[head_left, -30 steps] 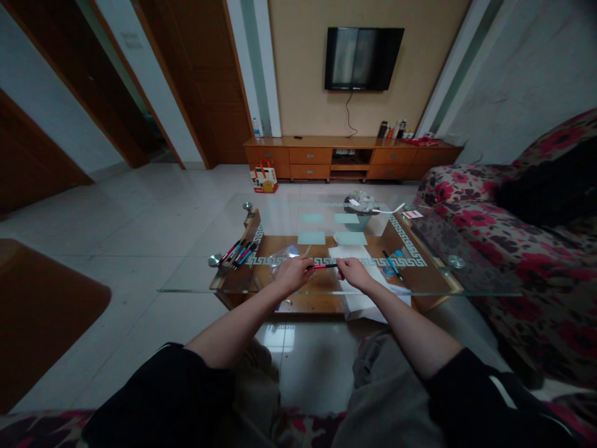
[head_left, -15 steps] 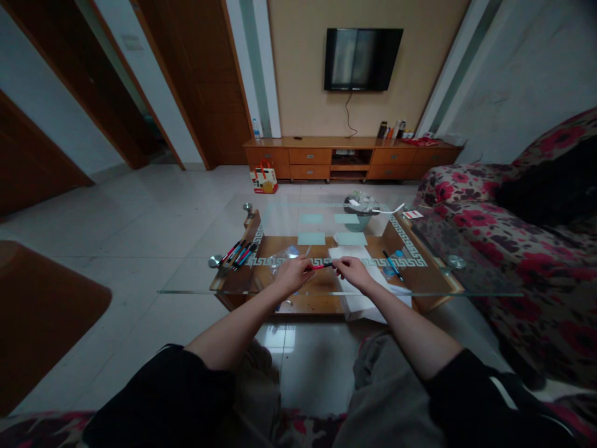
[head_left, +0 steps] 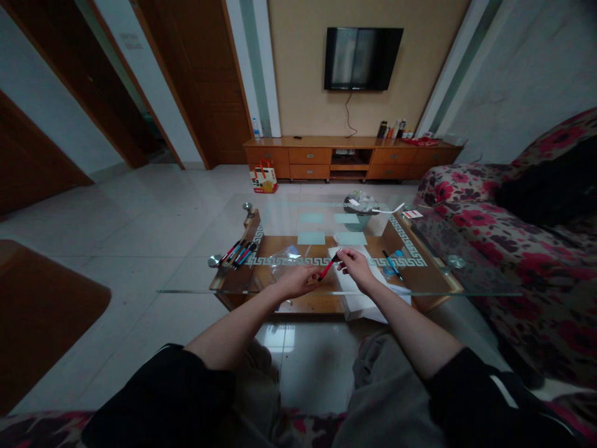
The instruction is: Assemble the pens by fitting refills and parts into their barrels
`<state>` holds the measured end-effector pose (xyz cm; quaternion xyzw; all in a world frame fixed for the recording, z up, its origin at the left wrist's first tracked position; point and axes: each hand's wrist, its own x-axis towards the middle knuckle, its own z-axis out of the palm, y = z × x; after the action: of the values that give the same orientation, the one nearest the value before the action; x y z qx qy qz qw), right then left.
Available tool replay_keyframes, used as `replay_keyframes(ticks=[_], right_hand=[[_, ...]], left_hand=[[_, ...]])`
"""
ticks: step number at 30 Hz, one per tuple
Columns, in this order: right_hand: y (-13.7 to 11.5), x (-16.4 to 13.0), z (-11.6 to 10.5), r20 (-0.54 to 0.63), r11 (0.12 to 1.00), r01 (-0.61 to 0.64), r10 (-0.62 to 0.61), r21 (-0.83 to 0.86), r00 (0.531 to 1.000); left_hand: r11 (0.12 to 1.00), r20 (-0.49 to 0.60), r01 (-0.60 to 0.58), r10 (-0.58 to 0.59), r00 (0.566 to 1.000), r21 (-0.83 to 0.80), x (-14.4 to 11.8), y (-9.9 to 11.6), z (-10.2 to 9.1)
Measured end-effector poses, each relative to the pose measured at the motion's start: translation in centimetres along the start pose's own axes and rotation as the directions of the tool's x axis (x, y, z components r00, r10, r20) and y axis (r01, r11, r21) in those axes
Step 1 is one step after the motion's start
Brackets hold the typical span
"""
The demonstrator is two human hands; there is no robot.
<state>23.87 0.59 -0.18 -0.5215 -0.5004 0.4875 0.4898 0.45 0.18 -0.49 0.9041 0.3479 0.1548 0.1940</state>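
Over the glass tabletop, my right hand [head_left: 355, 269] pinches the dark upper end of a red and black pen [head_left: 328, 267]. The pen slants, its lower end down to the left. That lower end is right by the fingertips of my left hand [head_left: 301, 281], whose fingers are stretched out and loose; whether they touch the pen is hard to make out. A bunch of red, blue and black pens [head_left: 239, 254] lies on the glass at the left. Another dark blue pen [head_left: 392, 265] lies by itself to the right of my right hand.
Under the glass table [head_left: 186, 274] a white box [head_left: 357, 292] and a crumpled clear plastic bag [head_left: 282, 261] show through. A lined basket [head_left: 359, 219] stands beyond the far edge. A flowered sofa [head_left: 504, 249] is at the right, a brown seat [head_left: 51, 317] at the left.
The pen was nearly level between both hands; now it is tilted, its right end raised. My right hand has risen slightly, and my left hand has lowered and loosened its fingers.
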Motion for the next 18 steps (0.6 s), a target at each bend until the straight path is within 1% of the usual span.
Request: replay_keyframes(ticks=[2,7,14,16,18], right_hand=[[0.03,-0.03,0.02,-0.001,1.0,-0.002,0.002,-0.002,1.0],[0.08,-0.08,0.2,0.008,1.0,0.004,-0.004,-0.011,1.0],[-0.05,-0.06,0.08,0.014,1.0,-0.018,0.018,0.0,1.0],[0.02,-0.25,0.2,0.04,0.999,-0.034,0.033,0.014,0.999],[0.17,-0.51,0.56,0.09,0.999,-0.04,0.038,0.018,0.995]], left_hand=[[0.999,0.015,-0.028,0.028,0.999,-0.017,-0.01,0.14,-0.03],[0.998,-0.013,-0.05,0.049,0.999,-0.027,0.07,0.21,-0.09],[0.997,0.009,-0.079,0.079,0.997,0.008,0.0,0.26,-0.06],[0.995,0.011,-0.094,0.094,0.996,0.014,0.03,0.38,-0.09],[0.995,0.011,-0.103,0.102,0.995,0.011,0.1,0.52,-0.08]])
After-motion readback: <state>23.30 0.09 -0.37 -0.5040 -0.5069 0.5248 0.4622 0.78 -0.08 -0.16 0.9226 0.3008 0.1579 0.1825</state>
